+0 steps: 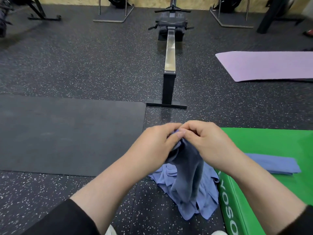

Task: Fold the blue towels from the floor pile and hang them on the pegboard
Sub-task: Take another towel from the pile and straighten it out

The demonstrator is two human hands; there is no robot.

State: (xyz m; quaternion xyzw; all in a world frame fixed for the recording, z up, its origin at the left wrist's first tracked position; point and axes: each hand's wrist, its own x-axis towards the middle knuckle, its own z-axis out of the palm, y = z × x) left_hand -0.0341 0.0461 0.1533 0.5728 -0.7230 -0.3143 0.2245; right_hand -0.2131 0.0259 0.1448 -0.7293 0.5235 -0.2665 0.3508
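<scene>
My left hand [157, 143] and my right hand [208, 143] meet in front of me, both pinching the top edge of one blue towel [188, 175]. It hangs down bunched from my fingers. Under it, a crumpled pile of blue towels [208, 200] lies on the speckled floor beside a green padded box [264, 143]. A folded blue towel [274, 164] lies flat on top of that box, to the right of my right wrist. No pegboard is in view.
A rowing machine [170, 65] stretches away straight ahead, its foot close beyond my hands. A black mat [67, 133] lies left, a purple mat [267, 65] at right. Equipment stands line the back wall.
</scene>
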